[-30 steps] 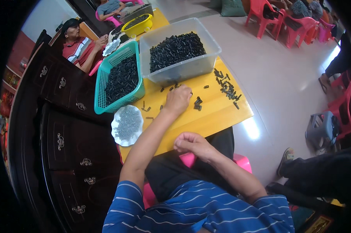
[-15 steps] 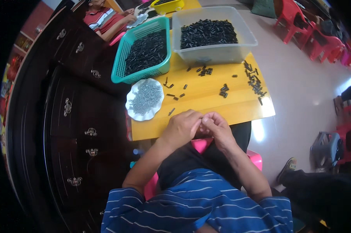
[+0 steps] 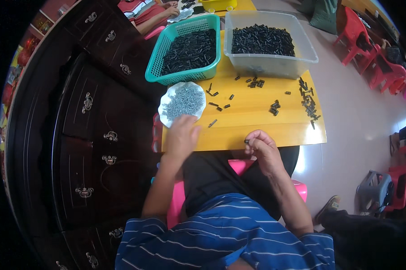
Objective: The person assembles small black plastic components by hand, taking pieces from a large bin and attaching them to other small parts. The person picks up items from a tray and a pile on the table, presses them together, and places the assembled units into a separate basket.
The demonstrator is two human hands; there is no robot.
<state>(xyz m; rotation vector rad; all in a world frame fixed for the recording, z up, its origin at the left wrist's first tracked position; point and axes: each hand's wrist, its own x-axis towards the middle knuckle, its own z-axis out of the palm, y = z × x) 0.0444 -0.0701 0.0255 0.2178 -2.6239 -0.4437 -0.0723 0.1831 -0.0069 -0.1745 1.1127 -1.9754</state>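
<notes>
My right hand (image 3: 264,151) is closed in a pinch at the table's front edge, with a small black cylindrical piece (image 3: 246,141) between thumb and fingertips. At the near rim of a white wavy-edged plate (image 3: 166,120), my left hand (image 3: 181,137) reaches forward with fingers stretched out and thumb apart, slightly blurred. Small silvery metal pieces (image 3: 183,100) fill the plate; their exact kind is too small to make out. Loose black pieces (image 3: 275,107) lie scattered on the yellow table (image 3: 248,123), with a longer pile (image 3: 308,101) along its right edge.
Behind the plate stands a teal basket (image 3: 154,72) of black pieces, beside a clear plastic bin (image 3: 270,65) of similar ones. A dark drawer cabinet (image 3: 77,135) borders the left. Another person's arm (image 3: 151,22) shows at the far end. Red chairs (image 3: 353,38) stand right.
My hands, together at the front edge before, are now apart. The left has moved left to the plate; the right keeps its pinch. The whole view has shifted somewhat.
</notes>
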